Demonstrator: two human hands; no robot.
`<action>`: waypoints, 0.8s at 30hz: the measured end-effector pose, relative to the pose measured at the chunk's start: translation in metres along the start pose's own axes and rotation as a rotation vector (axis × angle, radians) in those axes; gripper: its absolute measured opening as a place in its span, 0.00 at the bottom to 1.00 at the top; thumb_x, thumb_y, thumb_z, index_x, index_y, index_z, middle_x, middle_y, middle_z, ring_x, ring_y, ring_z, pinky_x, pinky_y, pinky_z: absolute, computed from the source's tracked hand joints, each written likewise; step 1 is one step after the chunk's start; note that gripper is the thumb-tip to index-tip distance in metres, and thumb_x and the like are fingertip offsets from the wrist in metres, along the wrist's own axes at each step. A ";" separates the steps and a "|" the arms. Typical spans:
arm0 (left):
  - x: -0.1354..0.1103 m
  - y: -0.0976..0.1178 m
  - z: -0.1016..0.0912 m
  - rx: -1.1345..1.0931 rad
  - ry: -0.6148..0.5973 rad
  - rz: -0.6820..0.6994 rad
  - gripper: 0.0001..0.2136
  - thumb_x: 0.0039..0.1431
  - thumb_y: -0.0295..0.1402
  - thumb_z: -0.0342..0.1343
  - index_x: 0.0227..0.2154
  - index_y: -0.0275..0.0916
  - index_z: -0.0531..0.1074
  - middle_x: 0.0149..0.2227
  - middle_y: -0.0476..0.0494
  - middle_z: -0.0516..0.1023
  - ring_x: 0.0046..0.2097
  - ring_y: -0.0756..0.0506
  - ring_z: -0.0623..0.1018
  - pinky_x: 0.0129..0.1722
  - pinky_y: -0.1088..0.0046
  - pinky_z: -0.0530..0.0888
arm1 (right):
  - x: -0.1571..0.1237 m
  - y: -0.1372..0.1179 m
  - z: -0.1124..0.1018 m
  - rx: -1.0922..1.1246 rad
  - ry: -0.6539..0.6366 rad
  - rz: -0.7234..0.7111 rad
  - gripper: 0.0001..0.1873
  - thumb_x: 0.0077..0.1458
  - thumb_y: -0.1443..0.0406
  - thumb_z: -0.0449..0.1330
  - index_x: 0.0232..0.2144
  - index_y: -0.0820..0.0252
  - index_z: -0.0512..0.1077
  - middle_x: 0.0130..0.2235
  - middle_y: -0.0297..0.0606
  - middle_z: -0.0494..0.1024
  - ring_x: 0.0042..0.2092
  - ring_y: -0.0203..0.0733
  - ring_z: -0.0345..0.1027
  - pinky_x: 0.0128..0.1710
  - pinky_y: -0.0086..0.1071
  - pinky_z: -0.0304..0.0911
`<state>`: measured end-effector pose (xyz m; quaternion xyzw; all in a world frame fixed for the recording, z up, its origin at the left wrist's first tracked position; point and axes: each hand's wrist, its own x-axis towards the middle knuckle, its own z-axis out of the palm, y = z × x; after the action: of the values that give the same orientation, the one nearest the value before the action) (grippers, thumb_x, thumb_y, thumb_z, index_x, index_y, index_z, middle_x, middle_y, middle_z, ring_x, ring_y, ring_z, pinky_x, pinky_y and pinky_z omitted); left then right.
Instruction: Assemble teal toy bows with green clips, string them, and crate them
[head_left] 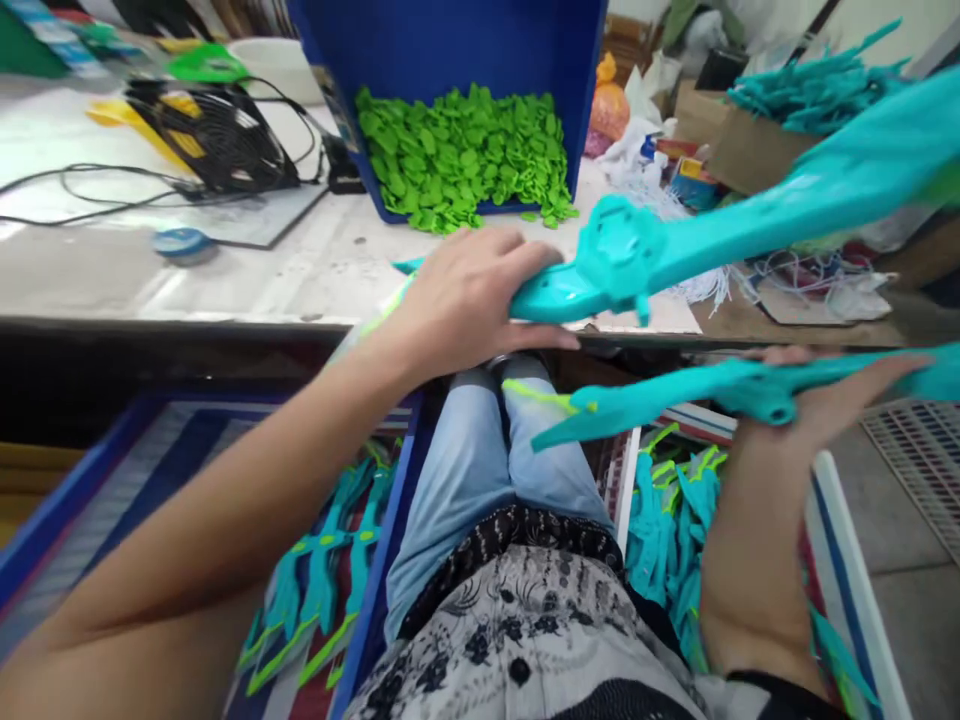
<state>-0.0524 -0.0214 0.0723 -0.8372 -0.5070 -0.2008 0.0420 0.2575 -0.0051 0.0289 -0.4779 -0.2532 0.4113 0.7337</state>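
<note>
Left hand (469,295) clamped on a long turquoise plastic bar (615,250), right hand (832,395) gripping a green-tipped turquoise piece (660,395); similar pieces (321,585) already crated, loose green plastic bits (465,150) left

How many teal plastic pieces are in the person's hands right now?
2: an upper teal piece in the left hand and a lower teal piece in the right hand. Others could be hidden behind them.
</note>
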 end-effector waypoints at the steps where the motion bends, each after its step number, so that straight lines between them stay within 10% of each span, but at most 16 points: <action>1: -0.013 -0.010 0.005 0.036 -0.060 -0.008 0.31 0.57 0.56 0.51 0.54 0.36 0.67 0.46 0.37 0.73 0.50 0.37 0.72 0.50 0.59 0.66 | -0.015 0.025 -0.004 0.057 0.074 0.082 0.30 0.61 0.42 0.32 0.26 0.52 0.61 0.19 0.27 0.63 0.21 0.35 0.65 0.28 0.35 0.70; 5: -0.060 -0.036 0.051 0.113 -0.298 -0.042 0.26 0.62 0.51 0.48 0.55 0.38 0.66 0.44 0.37 0.73 0.48 0.38 0.72 0.49 0.61 0.64 | -0.076 0.117 -0.019 0.122 0.198 0.568 0.20 0.63 0.51 0.42 0.26 0.55 0.59 0.19 0.25 0.64 0.21 0.34 0.64 0.29 0.36 0.71; 10: -0.101 -0.054 0.112 0.164 -0.457 -0.179 0.24 0.59 0.49 0.54 0.53 0.38 0.69 0.42 0.35 0.73 0.46 0.36 0.70 0.45 0.62 0.63 | -0.135 0.179 -0.020 0.079 0.123 0.809 0.11 0.57 0.57 0.60 0.32 0.56 0.63 0.25 0.28 0.75 0.29 0.37 0.73 0.36 0.36 0.73; 17: -0.129 -0.083 0.166 0.125 -0.614 -0.201 0.23 0.57 0.41 0.59 0.55 0.40 0.68 0.47 0.32 0.72 0.50 0.35 0.70 0.46 0.62 0.64 | -0.144 0.202 -0.027 -0.142 -0.003 0.838 0.22 0.46 0.53 0.68 0.38 0.58 0.68 0.32 0.37 0.82 0.36 0.44 0.78 0.40 0.40 0.73; 24: -0.103 -0.086 0.183 -0.023 -0.716 -0.309 0.16 0.61 0.38 0.54 0.48 0.37 0.73 0.47 0.30 0.75 0.52 0.33 0.72 0.47 0.60 0.69 | -0.158 0.209 -0.023 -0.157 -0.140 0.954 0.21 0.43 0.52 0.70 0.34 0.57 0.69 0.36 0.40 0.82 0.41 0.45 0.77 0.46 0.41 0.71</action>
<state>-0.1156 -0.0157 -0.1455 -0.7685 -0.6074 0.0943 -0.1777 0.1153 -0.1075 -0.1673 -0.5656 -0.0850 0.7126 0.4063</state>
